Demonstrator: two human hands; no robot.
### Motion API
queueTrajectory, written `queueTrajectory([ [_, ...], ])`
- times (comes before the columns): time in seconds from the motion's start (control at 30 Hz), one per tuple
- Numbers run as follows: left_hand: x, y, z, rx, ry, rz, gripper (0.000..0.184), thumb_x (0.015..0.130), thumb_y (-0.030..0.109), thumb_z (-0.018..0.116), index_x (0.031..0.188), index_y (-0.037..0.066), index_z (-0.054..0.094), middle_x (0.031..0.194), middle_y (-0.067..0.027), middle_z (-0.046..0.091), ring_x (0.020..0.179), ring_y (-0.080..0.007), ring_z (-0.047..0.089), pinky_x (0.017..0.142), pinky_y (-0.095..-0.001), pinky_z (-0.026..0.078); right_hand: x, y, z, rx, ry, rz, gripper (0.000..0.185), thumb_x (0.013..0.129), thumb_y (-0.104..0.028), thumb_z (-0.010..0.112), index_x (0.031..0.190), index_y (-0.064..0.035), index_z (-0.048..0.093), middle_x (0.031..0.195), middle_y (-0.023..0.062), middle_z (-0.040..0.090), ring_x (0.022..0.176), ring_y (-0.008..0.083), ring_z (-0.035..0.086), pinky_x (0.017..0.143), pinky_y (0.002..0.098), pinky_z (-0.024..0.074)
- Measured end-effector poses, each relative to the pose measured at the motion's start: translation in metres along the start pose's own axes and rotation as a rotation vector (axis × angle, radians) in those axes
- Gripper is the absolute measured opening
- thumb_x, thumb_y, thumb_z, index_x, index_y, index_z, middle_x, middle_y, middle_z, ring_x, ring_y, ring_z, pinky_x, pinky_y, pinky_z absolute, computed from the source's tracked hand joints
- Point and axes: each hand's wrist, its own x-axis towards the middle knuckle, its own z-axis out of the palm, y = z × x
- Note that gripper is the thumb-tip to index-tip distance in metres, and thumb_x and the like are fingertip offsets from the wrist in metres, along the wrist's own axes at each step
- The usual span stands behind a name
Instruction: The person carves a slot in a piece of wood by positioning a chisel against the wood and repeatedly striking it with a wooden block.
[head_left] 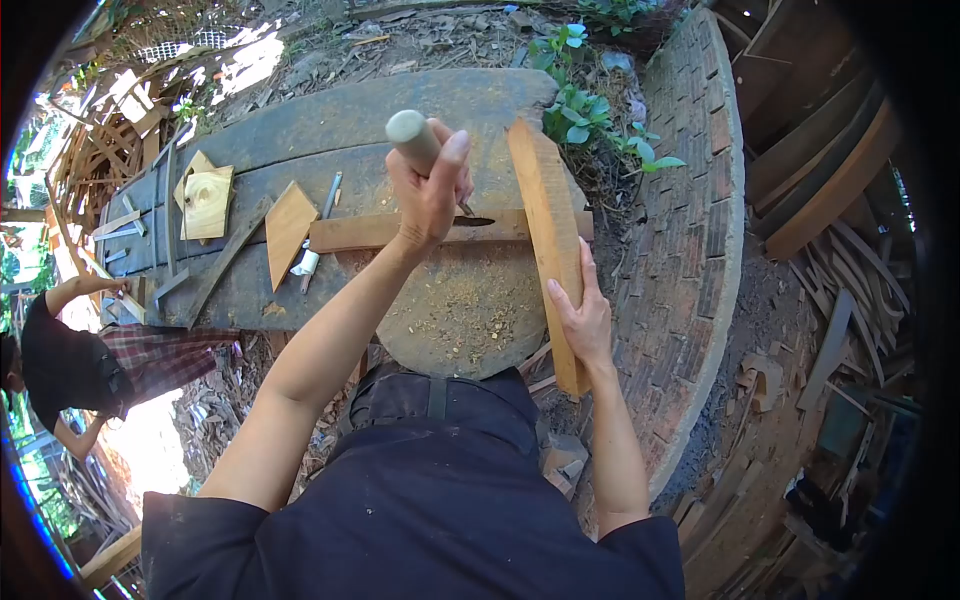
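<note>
My left hand (427, 190) is closed around the pale round handle of a chisel (410, 130), held upright. Its metal blade goes down to a dark slot in a narrow wooden bar (365, 232) that lies across the bench. In my right hand (582, 318) is a long thick wooden block (543, 205), gripped near its lower end. The block passes above the right part of the bar; I cannot tell whether they touch. Wood chips (455, 310) are scattered on the round-edged bench part close to me.
The dark plank bench (330, 120) holds a diamond-shaped wooden piece (291, 225), a knotty board (207, 203), a pencil (333, 190) and a small white bottle (307, 263). A low brick wall (680, 220) runs along the right. Another person (75, 350) works at the bench's left end.
</note>
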Motion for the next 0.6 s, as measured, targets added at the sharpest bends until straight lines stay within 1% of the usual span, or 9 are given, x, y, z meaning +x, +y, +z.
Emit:
queueTrajectory([
  [0.07,0.001,-0.002,0.002,0.037,-0.047,-0.036,0.025,0.093,0.017,0.058,0.074,0.007,0.044,0.053,0.0008,0.042,0.040,-0.0064,0.037,0.037,-0.0240,0.031,-0.001,-0.001,0.000,-0.016,0.010,-0.002,0.074,0.090,-0.038,0.063,0.153,-0.0173,0.029,0.115,0.0240,0.067,0.099,0.0435,0.066,0.085,0.0464,0.0532],
  [0.2,0.003,-0.006,0.003,0.039,-0.083,-0.051,0.025,0.093,0.016,0.058,0.074,0.007,0.044,0.053,0.0011,0.042,0.040,-0.0063,0.037,0.037,-0.0239,0.031,0.000,0.002,0.001,-0.018,0.022,-0.008,0.073,0.090,-0.038,0.062,0.152,-0.0174,0.029,0.114,0.0245,0.067,0.099,0.0441,0.066,0.085,0.0465,0.0531],
  [0.3,0.003,-0.006,0.005,0.037,-0.024,-0.060,0.024,0.092,0.015,0.058,0.074,0.006,0.045,0.053,0.0005,0.043,0.040,-0.0064,0.038,0.037,-0.0240,0.032,0.001,0.002,0.003,0.010,0.027,-0.020,0.073,0.090,-0.037,0.063,0.152,-0.0173,0.029,0.116,0.0253,0.066,0.101,0.0440,0.066,0.086,0.0465,0.0529],
  [0.4,0.000,-0.011,0.007,0.082,0.035,-0.038,0.025,0.092,0.014,0.060,0.072,0.007,0.046,0.054,0.0002,0.047,0.042,-0.0069,0.043,0.038,-0.0234,0.033,0.001,-0.002,0.002,0.013,0.032,-0.018,0.073,0.090,-0.036,0.063,0.152,-0.0174,0.029,0.118,0.0255,0.065,0.102,0.0438,0.065,0.087,0.0462,0.0525],
  [0.47,-0.005,-0.021,0.007,0.272,-0.039,0.116,0.026,0.091,0.014,0.062,0.069,0.007,0.050,0.056,0.0006,0.051,0.045,-0.0069,0.047,0.040,-0.0228,0.035,0.000,-0.006,0.000,0.034,-0.001,0.037,0.074,0.090,-0.035,0.064,0.153,-0.0171,0.029,0.119,0.0251,0.064,0.105,0.0422,0.065,0.088,0.0453,0.0523],
  [0.5,-0.006,-0.021,0.010,0.269,-0.039,0.120,0.026,0.091,0.014,0.062,0.069,0.007,0.050,0.056,0.0006,0.051,0.045,-0.0069,0.047,0.040,-0.0228,0.035,0.001,-0.006,-0.001,0.032,0.002,0.034,0.074,0.090,-0.035,0.064,0.153,-0.0171,0.029,0.119,0.0251,0.064,0.105,0.0422,0.065,0.088,0.0453,0.0523],
  [0.57,-0.008,-0.020,0.017,0.420,-0.080,0.265,0.026,0.089,0.015,0.064,0.067,0.007,0.053,0.057,0.0017,0.054,0.048,-0.0064,0.051,0.043,-0.0229,0.039,0.007,-0.004,-0.003,0.031,0.004,-0.052,0.075,0.090,-0.033,0.063,0.153,-0.0142,0.027,0.120,0.0244,0.064,0.107,0.0390,0.066,0.089,0.0430,0.0526],
  [0.6,-0.006,-0.022,0.016,0.456,-0.075,0.322,0.024,0.089,0.015,0.064,0.068,0.007,0.055,0.057,0.0022,0.054,0.049,-0.0060,0.051,0.044,-0.0233,0.040,0.009,-0.016,-0.009,0.032,0.007,-0.051,0.075,0.090,-0.033,0.063,0.153,-0.0142,0.027,0.120,0.0244,0.064,0.107,0.0390,0.066,0.089,0.0430,0.0526],
])
